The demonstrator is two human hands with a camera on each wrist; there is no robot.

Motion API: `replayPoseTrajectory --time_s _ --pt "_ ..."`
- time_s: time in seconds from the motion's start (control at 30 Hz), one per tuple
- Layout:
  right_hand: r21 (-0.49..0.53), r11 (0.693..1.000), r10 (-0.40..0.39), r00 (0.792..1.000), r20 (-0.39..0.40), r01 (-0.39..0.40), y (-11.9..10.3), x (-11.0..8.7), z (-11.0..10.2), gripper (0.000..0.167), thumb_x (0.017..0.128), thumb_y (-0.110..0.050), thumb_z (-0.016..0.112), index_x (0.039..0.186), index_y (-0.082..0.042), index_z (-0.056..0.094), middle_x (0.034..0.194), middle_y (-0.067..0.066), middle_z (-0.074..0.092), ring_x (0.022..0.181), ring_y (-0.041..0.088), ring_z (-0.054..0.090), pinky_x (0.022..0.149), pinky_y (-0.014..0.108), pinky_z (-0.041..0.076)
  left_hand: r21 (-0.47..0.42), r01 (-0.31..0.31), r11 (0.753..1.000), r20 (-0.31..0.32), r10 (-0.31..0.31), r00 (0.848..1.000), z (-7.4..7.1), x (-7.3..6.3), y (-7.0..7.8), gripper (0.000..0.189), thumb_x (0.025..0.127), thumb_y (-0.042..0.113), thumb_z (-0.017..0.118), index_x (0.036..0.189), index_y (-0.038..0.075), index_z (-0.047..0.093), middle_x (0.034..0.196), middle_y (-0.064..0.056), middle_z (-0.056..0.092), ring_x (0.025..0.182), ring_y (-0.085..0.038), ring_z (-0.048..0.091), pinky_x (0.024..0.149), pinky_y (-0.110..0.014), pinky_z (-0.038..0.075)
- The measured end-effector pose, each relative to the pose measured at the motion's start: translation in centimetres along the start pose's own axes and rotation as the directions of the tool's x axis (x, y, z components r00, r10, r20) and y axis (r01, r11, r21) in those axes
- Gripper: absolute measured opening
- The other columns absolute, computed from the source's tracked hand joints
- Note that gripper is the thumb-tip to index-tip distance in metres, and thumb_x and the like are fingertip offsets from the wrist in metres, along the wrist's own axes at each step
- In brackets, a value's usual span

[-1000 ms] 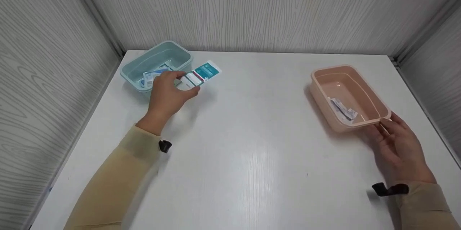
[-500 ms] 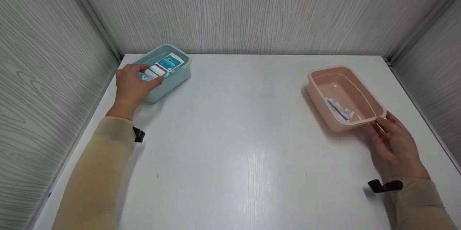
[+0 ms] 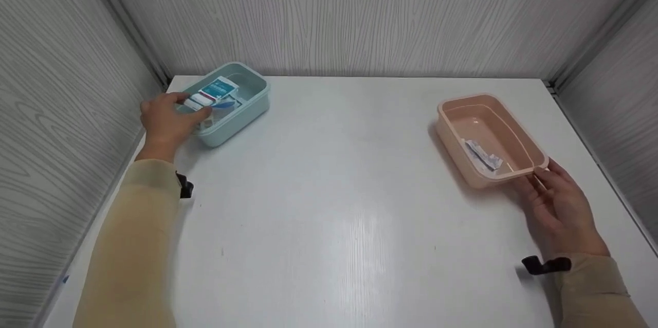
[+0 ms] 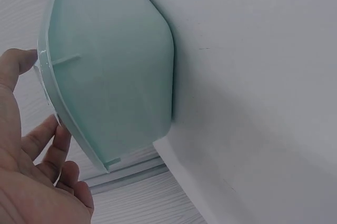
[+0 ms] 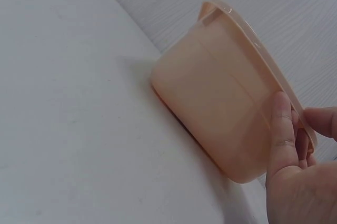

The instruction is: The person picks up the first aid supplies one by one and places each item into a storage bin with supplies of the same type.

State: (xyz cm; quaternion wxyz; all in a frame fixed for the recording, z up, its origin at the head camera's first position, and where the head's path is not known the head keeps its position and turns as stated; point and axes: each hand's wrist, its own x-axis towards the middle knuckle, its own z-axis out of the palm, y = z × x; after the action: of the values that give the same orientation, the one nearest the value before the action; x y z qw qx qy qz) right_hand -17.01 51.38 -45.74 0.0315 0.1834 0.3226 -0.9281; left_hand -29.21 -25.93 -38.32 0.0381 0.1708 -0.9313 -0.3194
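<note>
At the back left, a light blue plastic basin [image 3: 239,114] stands on the table with several small packets inside. My left hand [image 3: 167,121] is at its near left end, thumb and fingers pinching a flat teal-and-white packet [image 3: 218,88] low over the packets in it. The left wrist view shows this hand [image 4: 39,155] at the rim, with the basin wall [image 4: 113,66] hiding most of the packet. On the right, my right hand [image 3: 563,204] grips the near corner of a pink plastic basin [image 3: 460,150], thumb on the rim and fingers beneath it. A crumpled white packet [image 3: 483,155] lies inside.
Both basins stand on a white table [image 3: 329,204]. A wood-grain back panel [image 3: 329,17] rises behind it, with side panels at left and right. Black wrist mounts [image 3: 546,265] stick out from both sleeves.
My left hand has carried the teal-and-white packet left, from beside the blue basin to inside its rim. The right hand keeps its grip on the pink basin, which looks unmoved.
</note>
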Motion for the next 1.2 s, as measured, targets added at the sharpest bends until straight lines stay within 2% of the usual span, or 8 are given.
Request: replayPoseTrajectory --time_s 0.27,0.53,0.7,0.87,0.93,1.0,1.1,1.2 --pt "-0.031 0.999 0.017 1.000 0.000 -0.017 0.2 -0.5 -0.1 0.046 0.113 -0.001 0.063 0.152 -0.026 0.063 0.151 0.003 0.057 0.153 0.017 0.053 0.121 0.033 0.057 -0.010 0.032 0.999 0.019 -0.032 0.999 0.2 -0.2 -0.5 0.095 0.100 0.067 0.076 0.172 0.012 0.046 0.174 -0.022 0.045 0.161 -0.045 0.025 0.131 -0.067 0.035" --pt "-0.040 0.999 -0.005 1.000 0.007 0.005 0.2 -0.4 -0.1 0.044 0.113 0.000 0.062 0.151 -0.023 0.064 0.149 0.002 0.058 0.147 0.016 0.055 0.118 0.030 0.060 0.023 -0.057 0.998 -0.040 0.058 0.998 0.6 0.2 -0.4 0.102 0.099 0.066 0.076 0.173 0.006 0.042 0.174 -0.026 0.044 0.158 -0.049 0.028 0.130 -0.074 0.022" --pt "0.002 1.000 -0.002 1.000 0.005 0.002 0.2 -0.8 -0.5 0.042 0.113 0.001 0.061 0.148 -0.021 0.063 0.145 0.005 0.059 0.140 0.017 0.061 0.116 0.033 0.062 0.009 -0.083 0.996 -0.064 0.084 0.994 1.1 -0.3 -0.4 0.094 0.101 0.062 0.074 0.169 0.004 0.046 0.172 -0.027 0.046 0.156 -0.049 0.030 0.130 -0.074 0.022" --pt "-0.050 0.998 -0.026 0.999 -0.029 0.025 0.3 -0.6 -0.1 0.043 0.112 -0.001 0.065 0.149 -0.024 0.062 0.146 0.004 0.058 0.142 0.016 0.056 0.114 0.033 0.063 -0.004 -0.112 0.994 -0.087 0.112 0.990 1.2 -1.0 0.0 0.085 0.103 0.058 0.073 0.166 0.005 0.051 0.172 -0.025 0.046 0.157 -0.049 0.030 0.130 -0.072 0.024" --pt "-0.100 0.993 -0.062 0.996 -0.064 0.056 0.2 -0.5 0.2 0.042 0.111 -0.004 0.068 0.148 -0.024 0.061 0.143 0.002 0.059 0.134 0.015 0.057 0.107 0.029 0.066 -0.010 -0.138 0.990 -0.092 0.137 0.986 1.5 -1.2 0.4 0.082 0.103 0.055 0.073 0.165 0.005 0.053 0.172 -0.025 0.046 0.158 -0.049 0.031 0.131 -0.072 0.025" --pt "-0.157 0.982 -0.119 0.987 -0.110 0.101 -0.2 -0.5 0.7 0.038 0.111 -0.007 0.071 0.143 -0.023 0.061 0.132 0.001 0.063 0.115 0.014 0.061 0.090 0.025 0.068 -0.018 -0.164 0.986 -0.089 0.162 0.983 1.9 -1.5 0.9 0.079 0.103 0.053 0.074 0.163 0.005 0.055 0.172 -0.025 0.047 0.158 -0.049 0.031 0.131 -0.072 0.025" --pt "-0.243 0.952 -0.232 0.959 -0.161 0.189 -1.0 -0.7 1.4 0.026 0.110 -0.010 0.072 0.133 -0.017 0.064 0.107 0.001 0.063 0.086 0.014 0.056 0.061 0.024 0.054 -0.027 -0.196 0.980 -0.065 0.194 0.979 2.6 -2.1 1.6 0.077 0.103 0.052 0.073 0.161 0.004 0.057 0.170 -0.025 0.048 0.157 -0.049 0.034 0.130 -0.072 0.029" --pt "-0.316 0.909 -0.330 0.933 -0.145 0.272 -1.2 -1.1 2.7 0.013 0.111 -0.011 0.070 0.124 -0.011 0.069 0.092 0.001 0.060 0.075 0.015 0.051 0.053 0.025 0.046 -0.040 -0.240 0.970 -0.041 0.238 0.970 2.7 -3.0 2.6 0.074 0.104 0.049 0.073 0.158 0.001 0.059 0.163 -0.025 0.054 0.155 -0.048 0.042 0.131 -0.070 0.035"
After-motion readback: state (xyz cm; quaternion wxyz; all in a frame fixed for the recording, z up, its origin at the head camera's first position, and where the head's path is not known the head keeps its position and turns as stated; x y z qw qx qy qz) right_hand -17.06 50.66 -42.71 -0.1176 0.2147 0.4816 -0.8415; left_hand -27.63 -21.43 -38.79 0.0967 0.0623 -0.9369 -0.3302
